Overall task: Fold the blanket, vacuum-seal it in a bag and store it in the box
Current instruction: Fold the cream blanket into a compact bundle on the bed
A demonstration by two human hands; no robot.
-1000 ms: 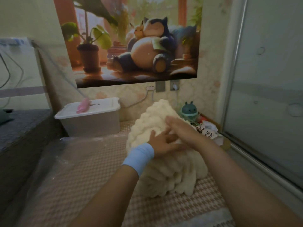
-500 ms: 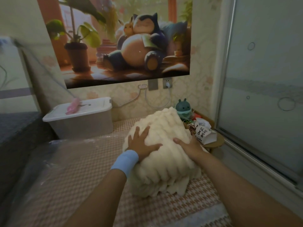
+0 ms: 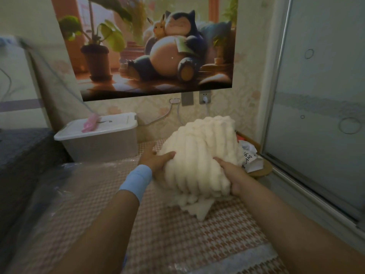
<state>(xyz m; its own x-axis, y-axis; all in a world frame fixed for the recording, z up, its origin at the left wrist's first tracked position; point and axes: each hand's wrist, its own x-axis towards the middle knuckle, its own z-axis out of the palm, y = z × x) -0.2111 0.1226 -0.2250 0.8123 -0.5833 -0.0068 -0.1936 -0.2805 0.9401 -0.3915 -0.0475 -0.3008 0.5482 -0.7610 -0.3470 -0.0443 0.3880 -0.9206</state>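
blanket, cream, ribbed and folded into a thick bundle, is over the houndstooth bedcover, its lowest corner touching it. left hand, above a blue wristband, clasps its left side, thumb on top; right hand clasps its right side. clear vacuum bag lies flat to the left. farther back stands the lidded plastic box, a pink object on its lid.

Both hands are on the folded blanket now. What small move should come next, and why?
Probably shift the blanket left, toward the clear bag: the left hand and right hand grip its sides, it looks folded, and the bag lies spread beside it.
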